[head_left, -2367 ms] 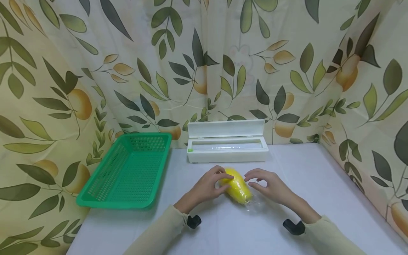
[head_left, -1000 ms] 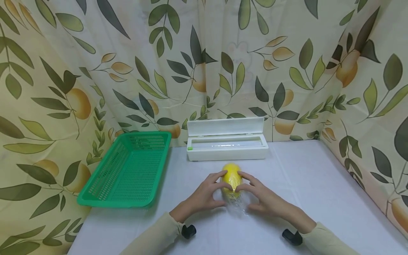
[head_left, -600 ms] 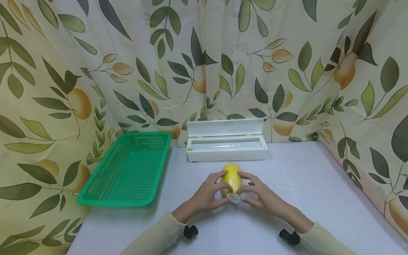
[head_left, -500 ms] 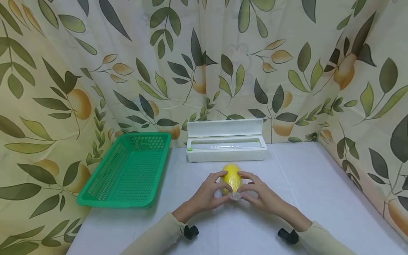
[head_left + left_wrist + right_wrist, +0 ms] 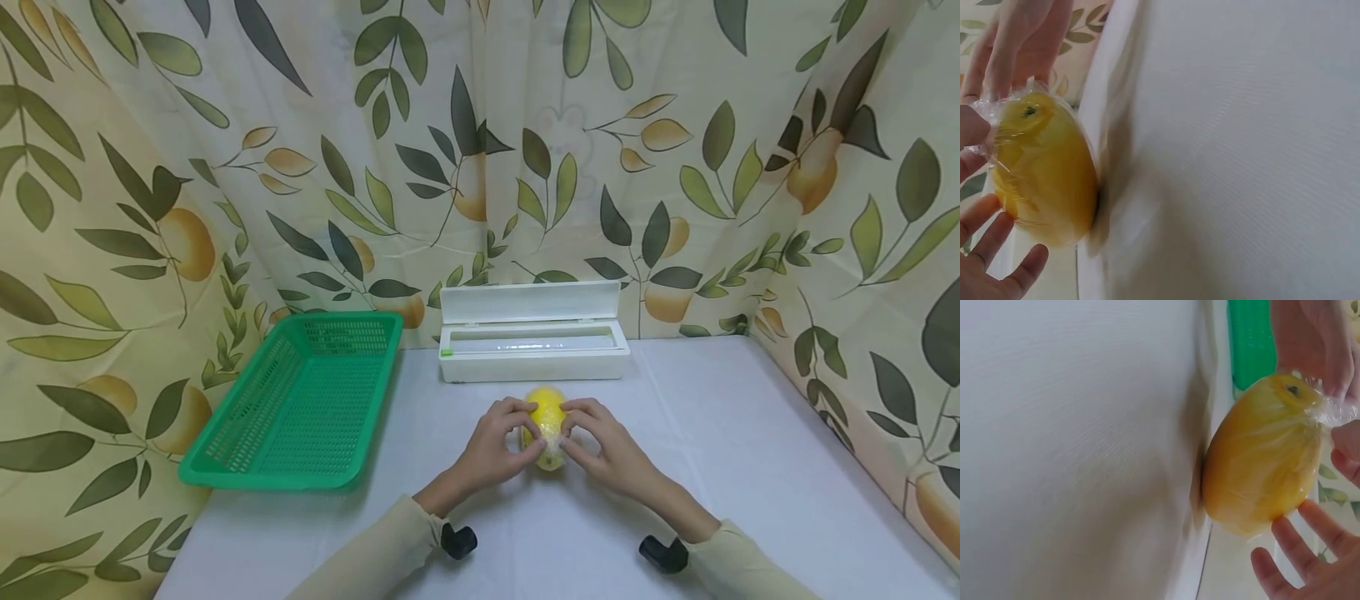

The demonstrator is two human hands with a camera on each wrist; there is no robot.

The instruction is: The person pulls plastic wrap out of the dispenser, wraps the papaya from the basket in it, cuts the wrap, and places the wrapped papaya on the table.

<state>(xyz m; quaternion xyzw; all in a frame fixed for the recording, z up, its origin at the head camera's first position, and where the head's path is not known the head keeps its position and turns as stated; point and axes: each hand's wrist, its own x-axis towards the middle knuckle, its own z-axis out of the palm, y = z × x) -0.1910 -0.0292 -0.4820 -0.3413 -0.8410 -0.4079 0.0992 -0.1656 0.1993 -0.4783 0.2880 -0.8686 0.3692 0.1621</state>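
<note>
A yellow mango (image 5: pixel 547 402) wrapped in clear cling film (image 5: pixel 553 455) lies on the table in front of me, its stem end towards me. In both wrist views the mango (image 5: pixel 1054 172) shows its dark stem scar under the wrinkled film (image 5: pixel 1334 414). My left hand (image 5: pixel 491 447) pinches gathered film between thumb and index finger at the near end. From the other side my right hand (image 5: pixel 618 454) pinches the same bunched film. Other fingers of the left hand (image 5: pixel 988 256) and right hand (image 5: pixel 1310 556) touch or lie close to the mango's sides.
Behind the mango stands a white cling film dispenser (image 5: pixel 536 367) with its lid (image 5: pixel 531 302) raised and a roll inside. A green perforated basket (image 5: pixel 273 481) sits at the left. The table has a white cloth (image 5: pixel 720 433); a leaf-patterned curtain (image 5: pixel 480 167) hangs behind.
The mango has turned from slanting to pointing straight away from me. Its loose film tail, first spread towards me, has been gathered and folded up over the near end by both hands.
</note>
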